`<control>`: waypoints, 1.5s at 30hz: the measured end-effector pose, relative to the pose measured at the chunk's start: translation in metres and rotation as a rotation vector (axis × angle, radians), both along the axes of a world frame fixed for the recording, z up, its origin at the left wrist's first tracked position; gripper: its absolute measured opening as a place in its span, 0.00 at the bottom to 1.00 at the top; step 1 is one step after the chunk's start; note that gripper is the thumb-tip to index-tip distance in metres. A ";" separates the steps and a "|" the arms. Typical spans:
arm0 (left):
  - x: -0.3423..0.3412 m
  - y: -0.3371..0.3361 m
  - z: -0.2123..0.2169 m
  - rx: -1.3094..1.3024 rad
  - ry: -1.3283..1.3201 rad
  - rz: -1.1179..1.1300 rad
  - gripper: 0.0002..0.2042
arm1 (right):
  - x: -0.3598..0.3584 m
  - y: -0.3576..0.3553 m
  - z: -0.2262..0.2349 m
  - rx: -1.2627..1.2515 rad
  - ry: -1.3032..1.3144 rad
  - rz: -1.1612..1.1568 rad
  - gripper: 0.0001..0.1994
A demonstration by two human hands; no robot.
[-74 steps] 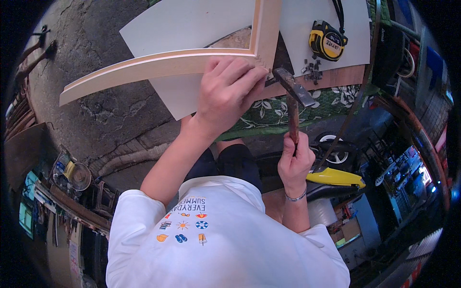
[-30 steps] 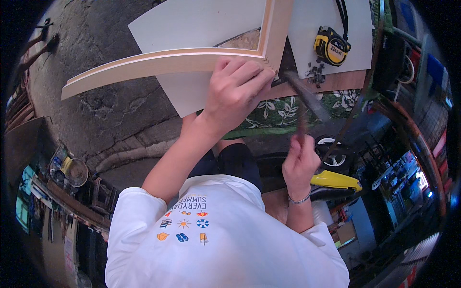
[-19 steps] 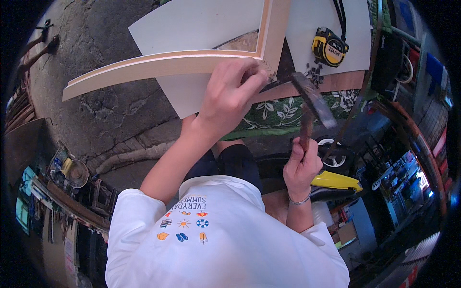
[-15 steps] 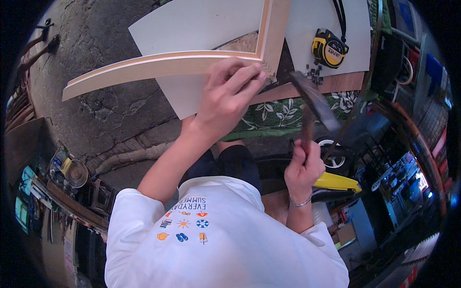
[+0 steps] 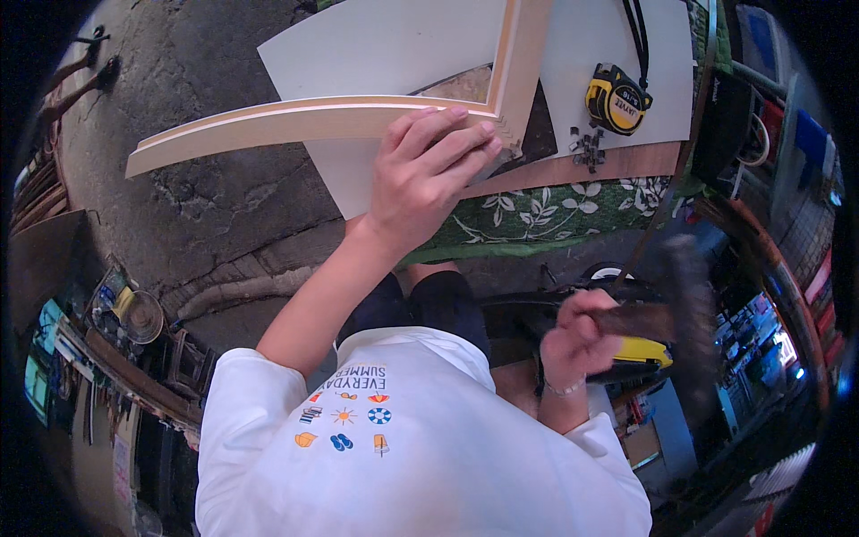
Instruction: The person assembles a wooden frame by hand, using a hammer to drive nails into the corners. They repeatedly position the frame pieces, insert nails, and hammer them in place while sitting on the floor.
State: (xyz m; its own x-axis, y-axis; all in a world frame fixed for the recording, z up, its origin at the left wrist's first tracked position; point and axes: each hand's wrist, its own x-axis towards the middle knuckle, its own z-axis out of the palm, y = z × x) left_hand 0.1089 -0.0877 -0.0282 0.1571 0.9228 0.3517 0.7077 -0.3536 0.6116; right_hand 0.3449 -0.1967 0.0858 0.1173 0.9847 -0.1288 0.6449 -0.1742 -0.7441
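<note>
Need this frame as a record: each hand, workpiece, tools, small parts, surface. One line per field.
left hand: left hand on the wooden frame, beside its corner; grip unclear
right hand: right hand closed on the hammer
hammer: off to the right of the frame, not touching it; motion-blurred
workpiece: pale frame, two rails meeting at a corner; rest out of view
measuring tool: yellow-and-black tape measure on a white sheet
small parts: loose dark pieces near the tape measure; exact kind unclear
near edge: green leaf-patterned cloth

Pale tan frame [image 5: 268,128] edged white, dark brown hammer handle [image 5: 637,320], yellow-and-black tape measure [image 5: 617,98]; green cloth [image 5: 559,217] with white leaves
</note>
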 end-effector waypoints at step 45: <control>0.000 -0.003 -0.007 0.020 -0.013 -0.025 0.17 | -0.021 0.025 -0.012 -0.189 -0.107 0.053 0.07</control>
State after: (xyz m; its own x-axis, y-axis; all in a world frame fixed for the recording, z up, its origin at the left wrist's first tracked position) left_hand 0.1089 -0.0906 -0.0350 0.1757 0.9113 0.3725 0.6904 -0.3838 0.6133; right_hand 0.3239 -0.1716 0.0734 0.0887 0.9495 -0.3009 0.7304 -0.2674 -0.6285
